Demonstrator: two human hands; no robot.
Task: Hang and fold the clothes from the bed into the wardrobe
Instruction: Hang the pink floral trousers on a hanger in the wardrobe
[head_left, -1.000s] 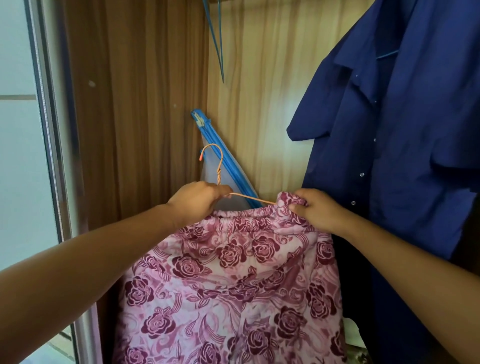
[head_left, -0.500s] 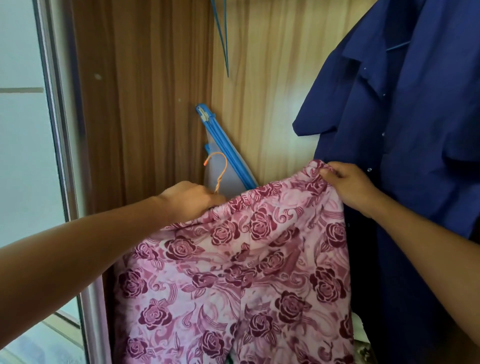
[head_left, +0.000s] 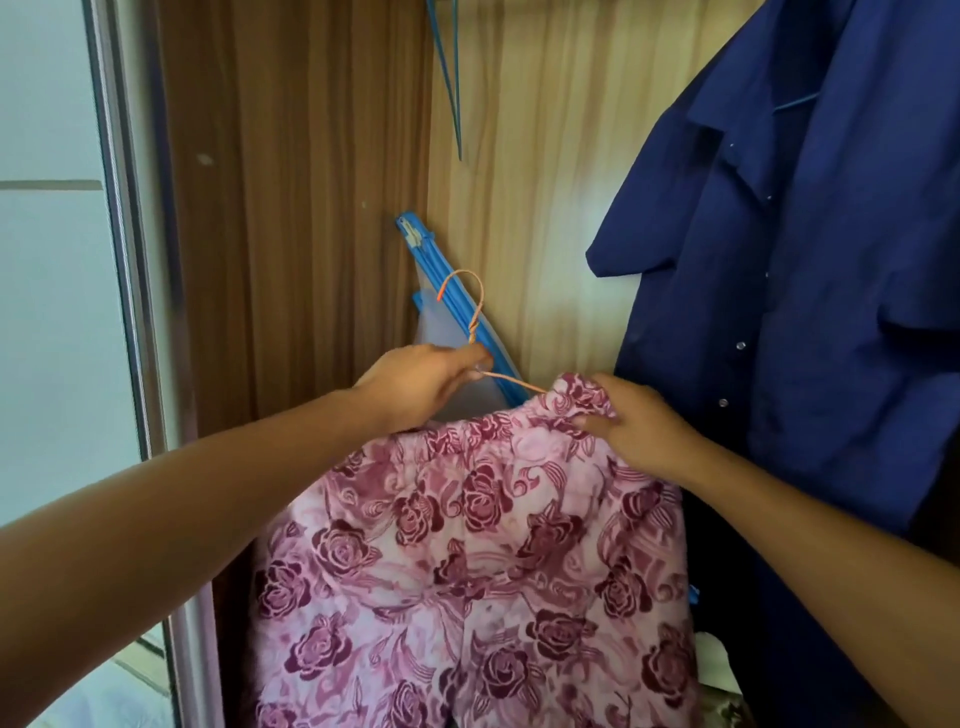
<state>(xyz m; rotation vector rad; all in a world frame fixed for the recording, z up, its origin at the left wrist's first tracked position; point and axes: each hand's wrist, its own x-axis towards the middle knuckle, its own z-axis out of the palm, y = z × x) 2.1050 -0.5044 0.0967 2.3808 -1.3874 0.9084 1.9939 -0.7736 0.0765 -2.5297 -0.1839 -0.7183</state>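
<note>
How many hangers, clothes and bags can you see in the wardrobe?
Hangers: 3 (orange hanger, bare blue hanger, blue hanger in the shirt)
Clothes: 2 (pink rose trousers, blue shirt)
Bags: 1 (zip bag)
Total: 6

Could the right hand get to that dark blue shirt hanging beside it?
Probably yes: the blue shirt hangs just beside the right hand with nothing between, though that hand grips the floral trousers and must let go first.
</note>
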